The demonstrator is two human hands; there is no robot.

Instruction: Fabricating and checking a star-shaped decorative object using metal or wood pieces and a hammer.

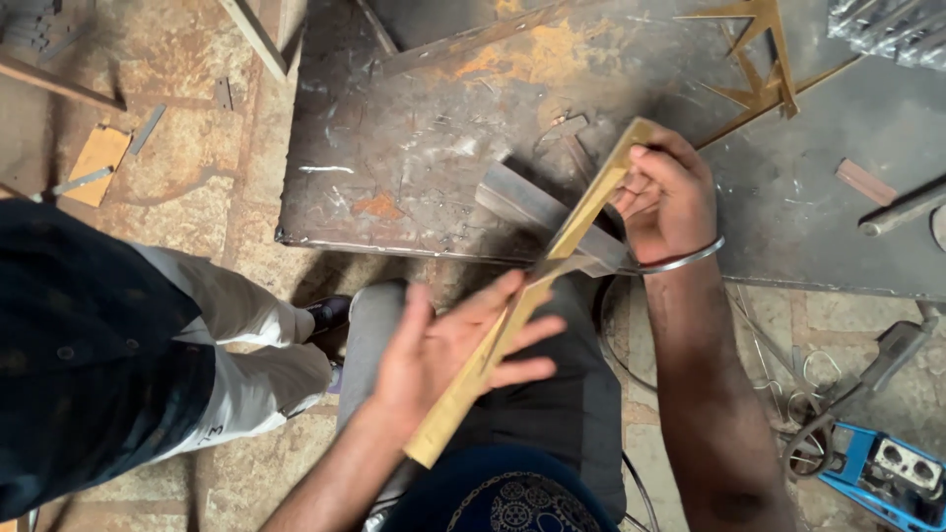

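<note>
Two hands work one long yellowish metal strip (522,296), which slants from near the person's lap up to the edge of a rusty steel plate (414,158). At far left another person stands in a dark shirt and pale trousers (246,345). The left hand (443,350) lies against the strip's lower half, fingers spread open and flat. The right hand (670,197), with a metal bangle (680,261) at the wrist, is closed around the strip's upper end, above a grey steel block (537,212). A blue machine (887,473) sits at lower right. No containers show.
</note>
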